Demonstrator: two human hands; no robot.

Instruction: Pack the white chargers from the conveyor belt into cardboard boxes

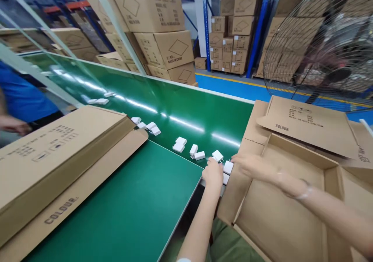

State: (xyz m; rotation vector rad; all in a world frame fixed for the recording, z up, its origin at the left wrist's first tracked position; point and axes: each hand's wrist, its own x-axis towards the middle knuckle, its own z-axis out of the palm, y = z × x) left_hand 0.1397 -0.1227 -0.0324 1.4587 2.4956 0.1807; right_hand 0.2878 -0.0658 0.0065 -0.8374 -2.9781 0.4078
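My left hand [213,172] is at the conveyor's near edge, its bent fingers at a white charger [217,156] with metal prongs; whether it grips the charger I cannot tell. My right hand [252,165] reaches over the flap of an open cardboard box [285,211], fingertips beside another white charger [228,167]. Its fingers are stretched out and somewhat blurred. One more charger [225,179] lies just below, between the hands. Several white chargers [199,155] lie in small groups along the green conveyor belt [192,114] to the left.
A large carton [58,149] lies on the green table [125,199] at left. Behind the belt stand stacked cartons [163,48] and a wire fan [326,48]. A co-worker's hand [17,125] and blue clothing show at far left.
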